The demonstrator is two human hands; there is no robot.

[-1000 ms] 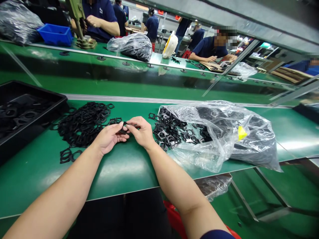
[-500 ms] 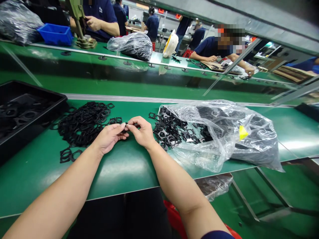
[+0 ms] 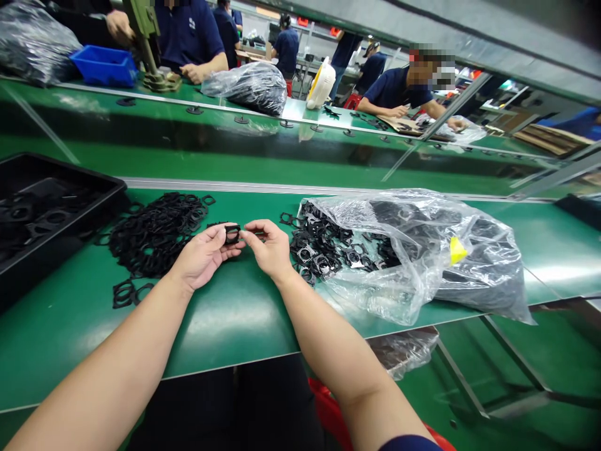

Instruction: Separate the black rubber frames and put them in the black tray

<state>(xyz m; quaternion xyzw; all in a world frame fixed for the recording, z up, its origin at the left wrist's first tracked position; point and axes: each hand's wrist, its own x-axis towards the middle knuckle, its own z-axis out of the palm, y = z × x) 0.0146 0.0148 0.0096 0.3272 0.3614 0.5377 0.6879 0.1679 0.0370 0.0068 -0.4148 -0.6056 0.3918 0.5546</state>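
Observation:
My left hand [image 3: 204,255] pinches a small black rubber gasket [image 3: 231,234] between its fingertips. My right hand [image 3: 268,249] sits just beside that gasket, with a small gap between them. A dark bit shows under its fingertips, too small to make out. A loose pile of black gaskets [image 3: 157,235] lies on the green belt [image 3: 225,313] left of my left hand. To the right of my right hand, more gaskets [image 3: 319,247] spill from a clear plastic bag [image 3: 413,250].
A black tray [image 3: 61,166] holding dark parts stands at the belt's left. A yellow tag [image 3: 457,250] sits on the bag. Across a second green belt [image 3: 235,141], co-workers sit beside a blue bin [image 3: 103,66], a bench press [image 3: 150,50], and a black-filled bag [image 3: 248,88].
The gasket now shows face-on in my left fingertips, and my right fingers have drawn slightly away from it. Across the belt, the co-workers' hands have shifted.

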